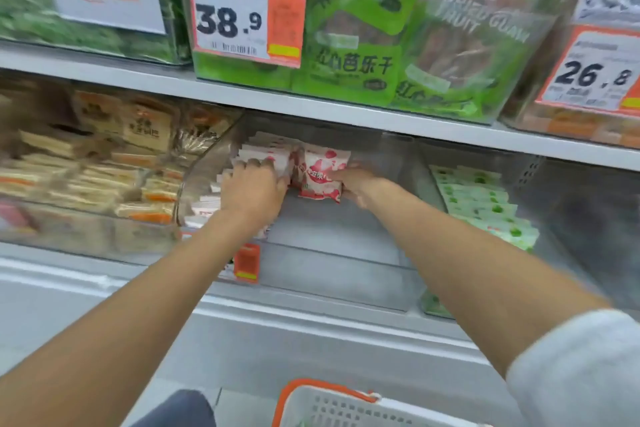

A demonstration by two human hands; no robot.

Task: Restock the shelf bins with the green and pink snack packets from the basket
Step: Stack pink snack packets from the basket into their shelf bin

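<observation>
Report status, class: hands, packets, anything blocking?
Left hand hooked over pink row. Right hand pinches pink packet, upright in bin. Nothing seen blocking.

Lower shelf (69, 274), grey: clear bin (329, 243) under left hand (254, 191) and right hand (349, 180) fingers, pink packets (320, 177) stacked at its back, touching fingertips. Left of left hand fingers: bin of tan-orange packets (86, 177). Right of right hand fingers: green packets (485, 208) in row in neighbouring bin. Upper shelf (104, 73), above fingers: bins of green pouches (356, 55), price tags (230, 14) on fronts.
</observation>
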